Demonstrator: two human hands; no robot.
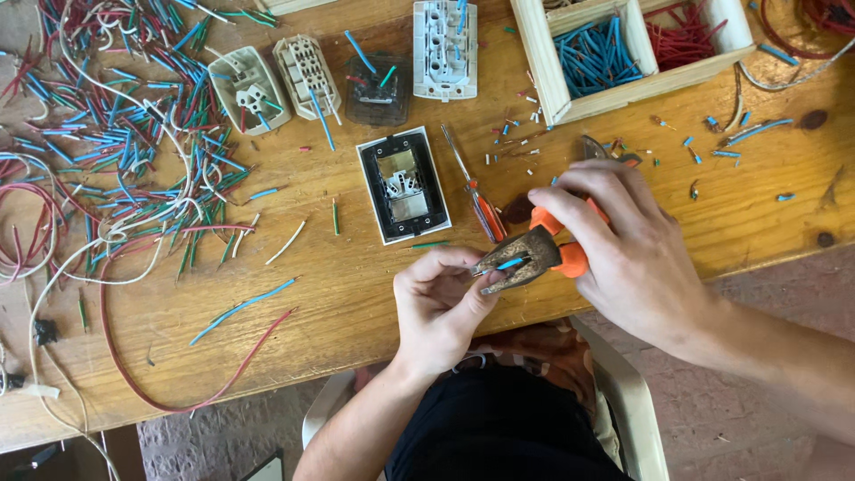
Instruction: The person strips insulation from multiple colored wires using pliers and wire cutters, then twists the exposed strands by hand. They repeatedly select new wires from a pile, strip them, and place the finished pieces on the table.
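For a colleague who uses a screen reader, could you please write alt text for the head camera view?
Seen from above, a right hand works orange-handled pliers on a short blue wire that the left hand holds at the edge of a wooden table. Behind lie a dismantled switch plate, a screwdriver and many cut wires.

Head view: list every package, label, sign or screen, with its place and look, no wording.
No labels, signs or screens show.
Wooden tray: the one container, at the table's far edge, right of centre, pale wood, two compartments, cut blue wires in the left one, red wires in the right.
Left hand holds a blue wire piece in the pliers, gripped by the right hand.
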